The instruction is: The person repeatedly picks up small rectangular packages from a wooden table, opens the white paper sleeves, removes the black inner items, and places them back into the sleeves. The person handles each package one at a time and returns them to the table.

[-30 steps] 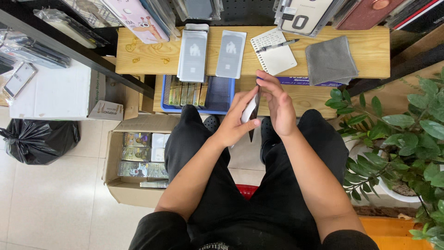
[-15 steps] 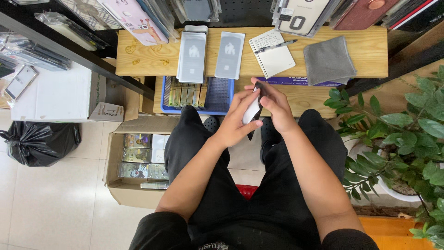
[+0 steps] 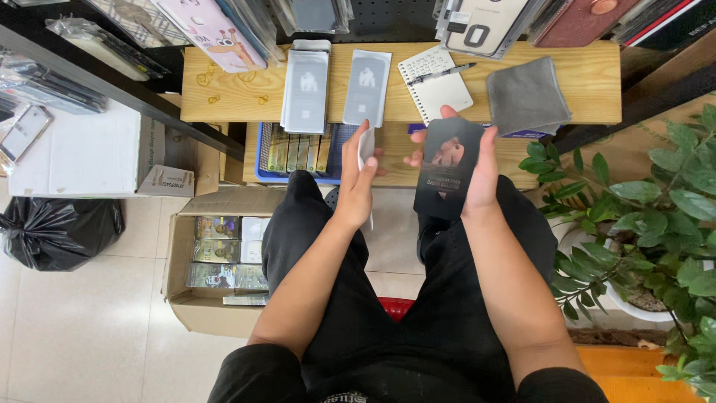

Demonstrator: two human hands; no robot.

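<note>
Hands hover over the lap of a seated person in black trousers, just in front of a low wooden desk (image 3: 582, 82). The right hand (image 3: 477, 168) has its grip closed around a dark, glossy flat card (image 3: 447, 168), held upright by its edges with the thumb on the left side and fingers on the right, its face turned toward the camera. The left hand (image 3: 358, 183) pinches a thin white sheet (image 3: 365, 149) between thumb and fingers, just beside the card but not touching it. On the desk lie a stack of grey flat packets (image 3: 306, 89), a second grey packet (image 3: 367, 86) beside it, a spiral notepad (image 3: 436, 89) with a pen (image 3: 440, 73) across it, and a folded grey cloth (image 3: 526, 93). Below the desk edge sits a blue tray (image 3: 261, 160) with slim boxes standing in it. An open cardboard box (image 3: 183, 298) stands on the tiled floor to the left, near a black plastic bag (image 3: 56, 231). A leafy green plant (image 3: 656, 216) fills the right side.
</note>
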